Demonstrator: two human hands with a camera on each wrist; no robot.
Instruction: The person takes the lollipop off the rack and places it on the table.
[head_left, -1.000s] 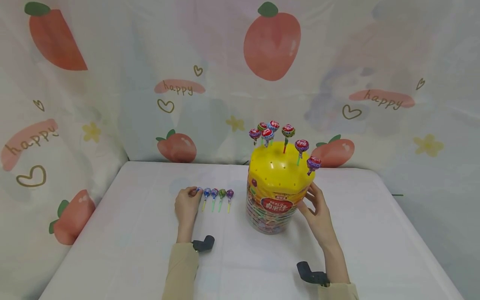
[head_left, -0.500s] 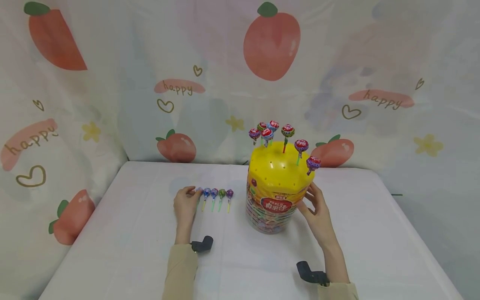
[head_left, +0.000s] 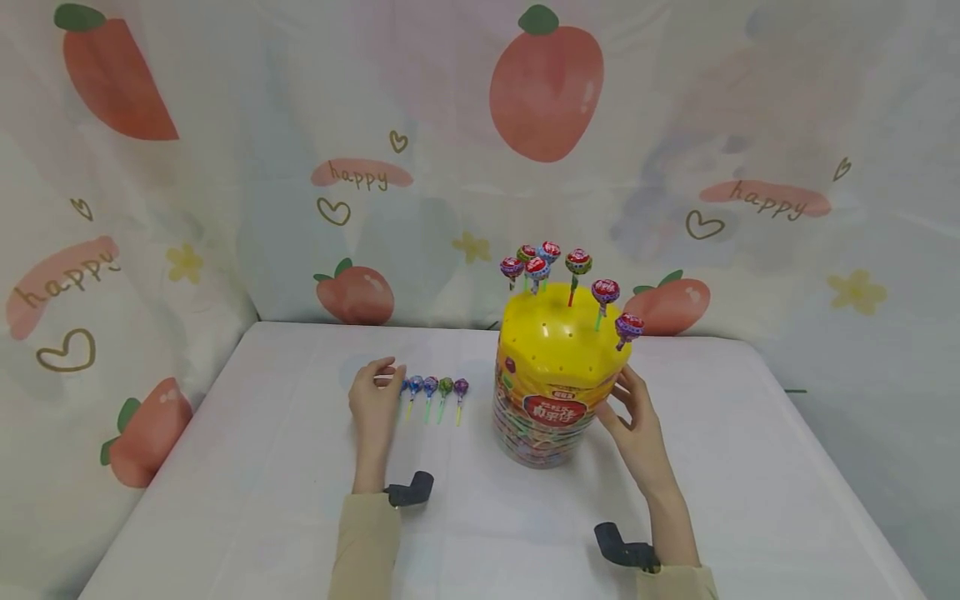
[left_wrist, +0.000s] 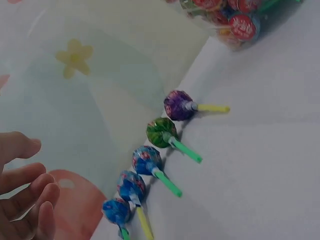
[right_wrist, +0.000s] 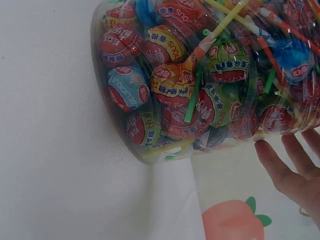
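In the head view my left hand (head_left: 372, 402) is beside the left end of a row of several wrapped lollipops (head_left: 431, 385), partly covering the leftmost one. The left wrist view shows its fingers loosely bent and apart from the sweets. From there the row runs from blue lollipops (left_wrist: 131, 186) to a green lollipop (left_wrist: 161, 133) and a purple lollipop (left_wrist: 178, 105). My right hand (head_left: 637, 421) touches the right side of a clear jar of lollipops (head_left: 534, 446); its fingertips (right_wrist: 263, 148) rest against the plastic. The jar has a yellow lid (head_left: 555, 333) with small holes.
Several lollipops (head_left: 577, 262) stand upright in the lid, along its back and right side. The white-covered table (head_left: 480, 525) ends at a fruit-patterned curtain (head_left: 442, 108) behind. Black wrist cameras (head_left: 411, 489) sit on both forearms.
My left hand has released the leftmost lollipop, which now lies in the row, and its fingers have lifted and spread. My right hand and the jar have stayed put.
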